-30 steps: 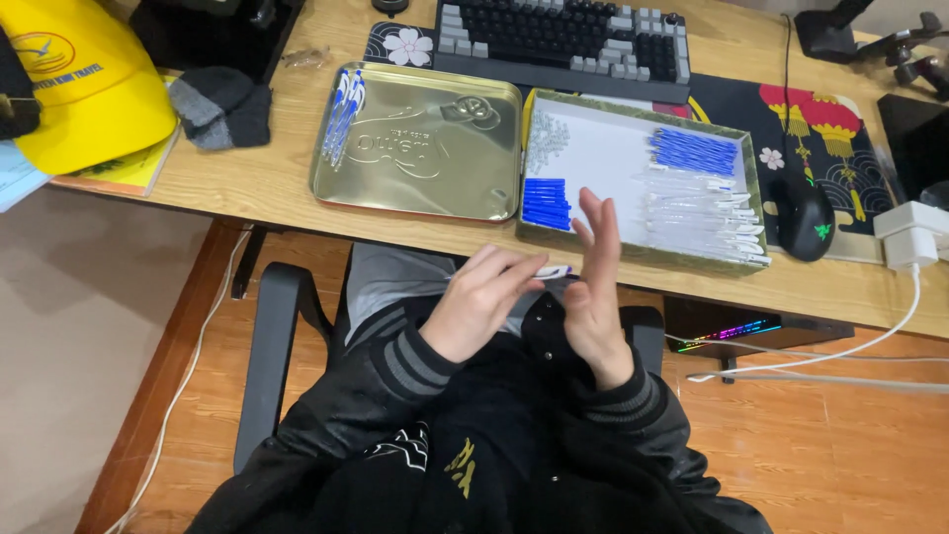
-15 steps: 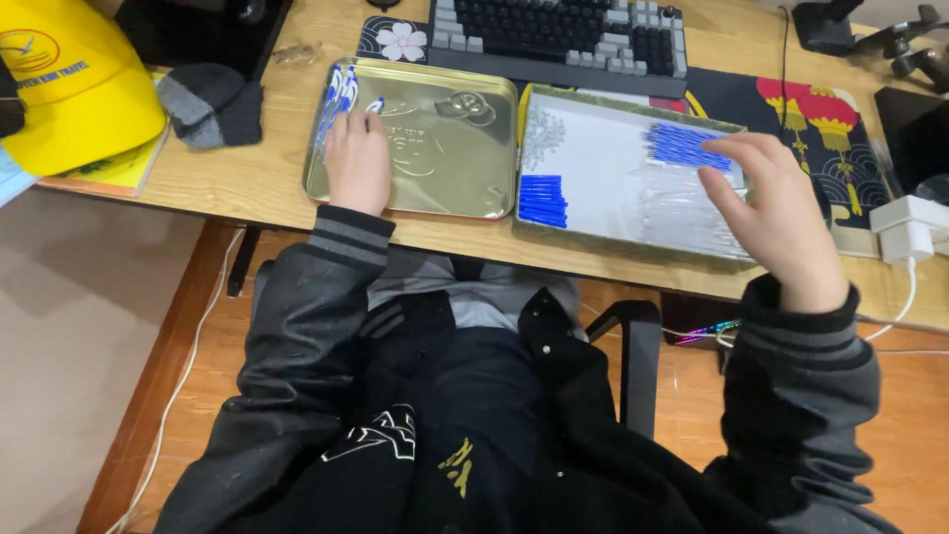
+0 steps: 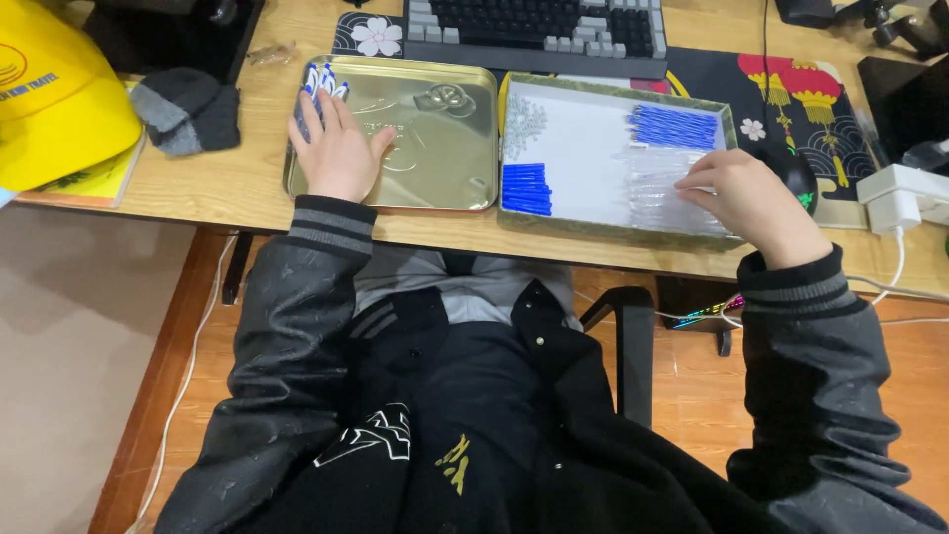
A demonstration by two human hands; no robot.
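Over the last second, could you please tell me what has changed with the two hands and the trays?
Both hands left the lap, where they met, and reached apart onto the desk. The left hand now lies in the gold metal tray by the finished blue-and-white pieces; the right hand has dropped onto the clear plastic tubes in the white-lined tray. Trays, blue bundles and keyboard stayed put.

gold tin lid [image 3: 435, 148] | blue sticks [image 3: 526, 188] | yellow cap [image 3: 54, 99]
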